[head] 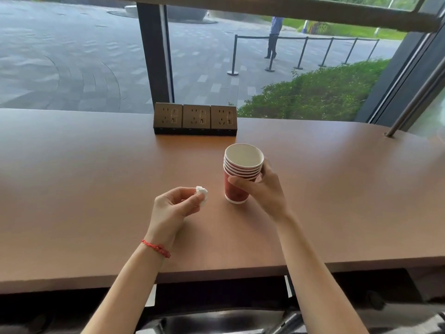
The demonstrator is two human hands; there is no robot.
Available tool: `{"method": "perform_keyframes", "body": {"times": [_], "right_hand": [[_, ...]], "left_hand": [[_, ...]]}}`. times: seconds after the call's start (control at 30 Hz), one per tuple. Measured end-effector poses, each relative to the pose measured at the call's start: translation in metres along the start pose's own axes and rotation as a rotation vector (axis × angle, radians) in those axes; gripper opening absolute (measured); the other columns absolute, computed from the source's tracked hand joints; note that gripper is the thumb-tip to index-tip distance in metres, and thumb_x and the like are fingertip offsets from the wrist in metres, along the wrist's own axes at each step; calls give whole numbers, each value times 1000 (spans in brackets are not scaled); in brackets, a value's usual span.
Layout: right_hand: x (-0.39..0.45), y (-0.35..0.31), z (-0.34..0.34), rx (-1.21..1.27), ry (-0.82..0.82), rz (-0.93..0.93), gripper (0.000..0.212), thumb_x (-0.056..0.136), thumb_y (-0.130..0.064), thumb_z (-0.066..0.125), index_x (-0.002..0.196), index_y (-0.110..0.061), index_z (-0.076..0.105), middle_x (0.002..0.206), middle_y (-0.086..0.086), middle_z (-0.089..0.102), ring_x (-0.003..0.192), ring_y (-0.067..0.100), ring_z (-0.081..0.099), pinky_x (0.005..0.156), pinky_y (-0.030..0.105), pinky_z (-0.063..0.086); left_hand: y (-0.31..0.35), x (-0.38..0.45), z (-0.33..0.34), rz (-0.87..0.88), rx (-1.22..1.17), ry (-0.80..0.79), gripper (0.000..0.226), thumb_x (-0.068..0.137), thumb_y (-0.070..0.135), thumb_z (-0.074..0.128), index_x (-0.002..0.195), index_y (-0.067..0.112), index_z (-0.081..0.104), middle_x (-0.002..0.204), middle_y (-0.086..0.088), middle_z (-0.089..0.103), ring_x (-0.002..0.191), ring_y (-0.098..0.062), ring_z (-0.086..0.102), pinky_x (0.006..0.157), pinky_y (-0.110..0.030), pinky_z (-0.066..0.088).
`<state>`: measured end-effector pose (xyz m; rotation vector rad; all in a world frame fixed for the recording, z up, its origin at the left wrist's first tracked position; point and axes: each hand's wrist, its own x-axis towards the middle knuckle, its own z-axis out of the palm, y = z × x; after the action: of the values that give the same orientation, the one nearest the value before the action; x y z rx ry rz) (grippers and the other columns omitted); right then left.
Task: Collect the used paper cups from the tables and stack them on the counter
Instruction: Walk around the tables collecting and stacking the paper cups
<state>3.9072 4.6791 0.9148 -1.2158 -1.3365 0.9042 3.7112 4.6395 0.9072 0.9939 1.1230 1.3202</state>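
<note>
- Head view: a stack of red paper cups (237,174) stands upright on the brown tabletop (96,165), a little in front of the row of power sockets (195,119).
- The right hand (262,189) has its grip wrapped around the stack, thumb on the near side and fingers on the far side, just under the rims.
- The left hand (173,208) has its grip pinched shut on a small white paper ball (201,192), just left of the cups.
- The cups are probably light and thin. They could squash if squeezed hard.
- The best hold looks to be around the middle, with a soft squeeze.
</note>
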Motion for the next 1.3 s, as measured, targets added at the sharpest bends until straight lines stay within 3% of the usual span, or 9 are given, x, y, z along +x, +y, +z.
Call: {"method": "perform_keyframes", "body": {"times": [0.1, 0.27, 0.43, 0.6, 0.73, 0.93, 1.07, 1.2, 1.3], "right_hand": [[-5, 8, 3, -59, 5, 34, 71, 61, -20, 87, 123, -16, 52, 111, -2, 65, 105, 14, 61, 90, 30, 50], [-10, 4, 5, -56, 54, 38, 56, 65, -11, 84, 112, -16, 54, 101, -5, 65, 93, 6, 62, 76, 12, 49], [-32, -5, -2, 1, 103, 26, 54, 68, -4, 81, 115, -10, 55, 100, -1, 66, 83, -7, 63, 70, 9, 48], [-68, -12, -15, 63, 171, 61, 61, 67, -8, 81, 121, -5, 55, 107, 5, 67, 92, 3, 65, 73, 13, 50], [-102, -15, -33, 60, 277, 88, 61, 64, -10, 82, 119, -3, 56, 105, 3, 68, 93, 5, 66, 74, 14, 50], [-163, -17, -69, 50, 490, 78, 62, 58, -22, 82, 114, -24, 54, 105, -10, 65, 95, -1, 64, 77, 12, 50], [-210, -19, -96, 25, 598, 71, 66, 56, -31, 80, 116, -24, 54, 107, -9, 64, 96, -2, 63, 76, 10, 49], [-267, -19, -126, -25, 706, 101, 58, 57, -36, 80, 109, -37, 54, 107, -14, 63, 98, -3, 61, 75, 11, 50], [-318, -20, -151, -42, 816, 123, 58, 59, -33, 84, 108, -36, 55, 105, -15, 64, 95, -5, 61, 73, 8, 49]], "left_hand": [[-1, 0, 2, -6, 2, -9, 12, 68, 19, 76, 76, 10, 72, 66, 1, 72, 65, -7, 66, 59, -16, 52], [-3, -1, 3, -7, 12, -43, 11, 70, 18, 76, 76, 10, 72, 67, 1, 71, 65, -8, 66, 60, -17, 53], [-2, -3, 3, -2, -1, -94, 15, 66, 22, 76, 75, 11, 73, 67, 2, 72, 65, -7, 65, 60, -16, 52], [-4, -8, 10, -12, -25, -191, 19, 59, 29, 77, 71, 15, 74, 69, 1, 72, 67, -9, 65, 61, -17, 53], [-7, -18, 29, -4, -2, -301, 18, 66, 27, 76, 75, 12, 74, 70, 2, 70, 69, -9, 63, 66, -19, 53], [-18, -46, 69, -29, 24, -473, 24, 67, 27, 76, 80, 7, 73, 72, 0, 70, 72, -11, 62, 70, -21, 54], [-29, -74, 103, -53, 73, -569, 17, 69, 26, 76, 78, 11, 74, 72, -1, 70, 71, -11, 63, 71, -22, 55], [-39, -115, 139, -34, 101, -697, 10, 75, 20, 73, 78, 10, 73, 71, 2, 72, 68, -6, 65, 64, -16, 52], [-49, -155, 169, -43, 121, -767, 5, 76, 17, 73, 76, 13, 73, 70, 4, 72, 68, -3, 66, 61, -12, 50]]}}
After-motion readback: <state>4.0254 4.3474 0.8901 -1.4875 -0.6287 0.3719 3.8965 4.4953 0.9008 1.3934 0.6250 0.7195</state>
